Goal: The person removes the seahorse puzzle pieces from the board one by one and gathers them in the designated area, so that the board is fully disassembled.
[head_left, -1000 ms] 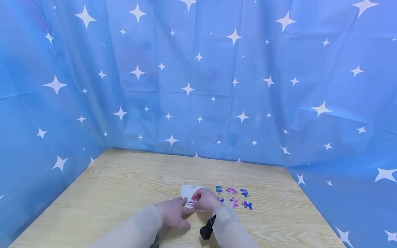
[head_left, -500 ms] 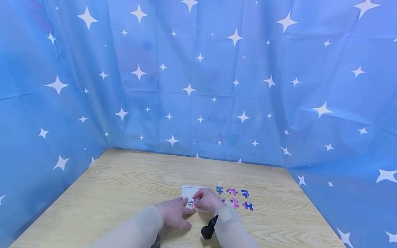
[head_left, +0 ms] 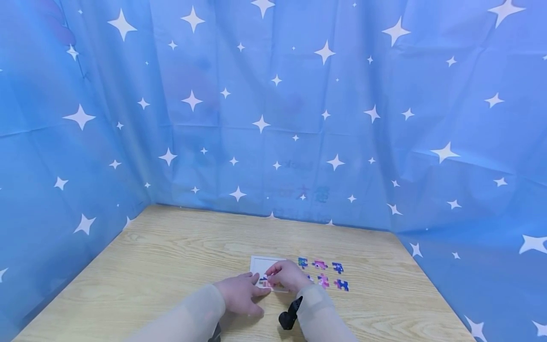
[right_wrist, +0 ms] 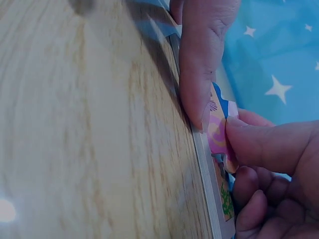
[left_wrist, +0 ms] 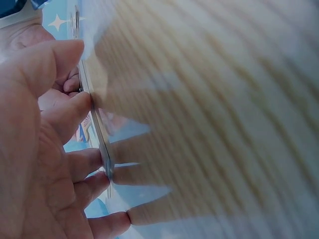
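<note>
A small white puzzle tray (head_left: 261,263) lies on the table, with a few coloured pieces at its near left corner. My left hand (head_left: 240,293) is spread, its fingertips resting on the tray's left and near edges. In the left wrist view, those fingers (left_wrist: 84,164) touch the tray's thin rim. My right hand (head_left: 287,276) is over the tray and covers part of it. Thumb and forefinger pinch a pink and blue jigsaw piece (right_wrist: 218,132), as the right wrist view shows. A green and orange piece (right_wrist: 225,199) lies in the tray below it.
Several loose jigsaw pieces lie in two rows right of the tray, among them a pink one (head_left: 323,280) and a blue one (head_left: 342,284). A starry blue curtain (head_left: 273,142) borders the wooden table (head_left: 183,247). A black wrist camera (head_left: 288,317) hangs by my right sleeve.
My right hand has shifted very slightly right, and more of the coloured pieces at the tray's near left corner shows. My left hand stays in place on the tray.
</note>
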{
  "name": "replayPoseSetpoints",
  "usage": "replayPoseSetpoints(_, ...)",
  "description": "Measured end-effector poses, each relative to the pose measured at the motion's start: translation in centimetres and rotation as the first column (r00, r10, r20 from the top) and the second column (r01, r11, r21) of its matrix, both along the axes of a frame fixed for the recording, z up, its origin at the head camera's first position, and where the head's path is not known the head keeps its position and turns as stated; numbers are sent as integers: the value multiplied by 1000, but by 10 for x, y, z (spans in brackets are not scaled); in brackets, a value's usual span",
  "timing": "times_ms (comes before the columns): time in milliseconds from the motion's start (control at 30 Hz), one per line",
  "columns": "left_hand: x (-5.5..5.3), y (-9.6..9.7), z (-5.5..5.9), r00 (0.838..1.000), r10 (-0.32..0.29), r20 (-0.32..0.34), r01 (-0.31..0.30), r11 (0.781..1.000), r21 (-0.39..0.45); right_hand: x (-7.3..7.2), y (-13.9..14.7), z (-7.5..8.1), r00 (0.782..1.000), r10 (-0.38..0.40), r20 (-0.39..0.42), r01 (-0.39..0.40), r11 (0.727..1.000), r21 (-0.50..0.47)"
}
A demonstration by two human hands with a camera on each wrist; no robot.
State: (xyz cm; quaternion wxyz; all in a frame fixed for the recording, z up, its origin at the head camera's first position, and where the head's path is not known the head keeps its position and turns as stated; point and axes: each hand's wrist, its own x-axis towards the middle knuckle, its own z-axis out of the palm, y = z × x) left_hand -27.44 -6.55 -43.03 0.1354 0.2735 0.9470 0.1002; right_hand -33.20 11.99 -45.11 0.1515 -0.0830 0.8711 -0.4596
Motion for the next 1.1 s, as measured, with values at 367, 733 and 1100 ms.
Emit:
replayPoseSetpoints(367, -1, -1, 0, 1000, -1, -1, 1, 1000, 2, 1, 0, 2, 1000, 0, -6, 0, 1000, -17)
replayPoseSetpoints(733, -2, -1, -1, 1000, 1, 20, -1, 1000, 5, 2, -1, 3, 1000, 12, -6, -12, 1000, 6)
replayPoseSetpoints(1100, 0, -2, -1, 1000, -2, -5, 2, 1000, 3, -6, 5, 2, 999, 50, -11, -49, 998, 32)
